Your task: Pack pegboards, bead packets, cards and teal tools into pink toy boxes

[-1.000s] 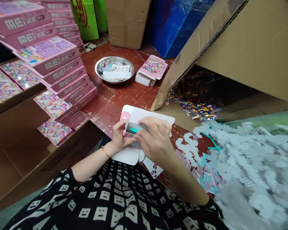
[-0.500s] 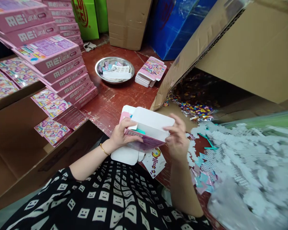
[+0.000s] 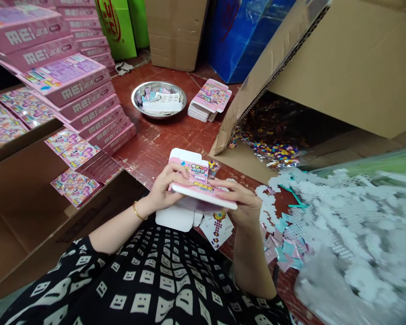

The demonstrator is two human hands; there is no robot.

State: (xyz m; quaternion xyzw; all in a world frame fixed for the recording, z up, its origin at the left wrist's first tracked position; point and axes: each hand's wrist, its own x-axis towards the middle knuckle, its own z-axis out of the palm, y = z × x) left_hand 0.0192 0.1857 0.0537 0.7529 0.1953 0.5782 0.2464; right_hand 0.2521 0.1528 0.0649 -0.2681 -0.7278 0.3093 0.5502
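Above the table's near edge, a pink printed carton (image 3: 203,188) is held between both hands, its printed lid panel folded down over the opening. My left hand (image 3: 169,186) grips its left end, thumb below and fingers across the top. My right hand (image 3: 242,198) clasps the right end, with fingers pressed on the lid panel. The inside of the carton is hidden. Below it lies a white card flap (image 3: 176,219), and beside that a white sheet (image 3: 218,228) with a pixel sword picture. Just behind the carton, a bag of coloured beads (image 3: 214,167) partly shows.
Stacks of pink boxes (image 3: 88,97) rise at left, above an open brown carton (image 3: 23,198). A steel bowl (image 3: 134,100) and a pile of pink cartons (image 3: 209,97) stand behind. At right are a big cardboard box (image 3: 352,58) and a heap of white plastic pieces (image 3: 345,216).
The carton's raised white lid panel has been folded down, so its pink printed side now shows. My right hand has moved left and closed onto the carton.
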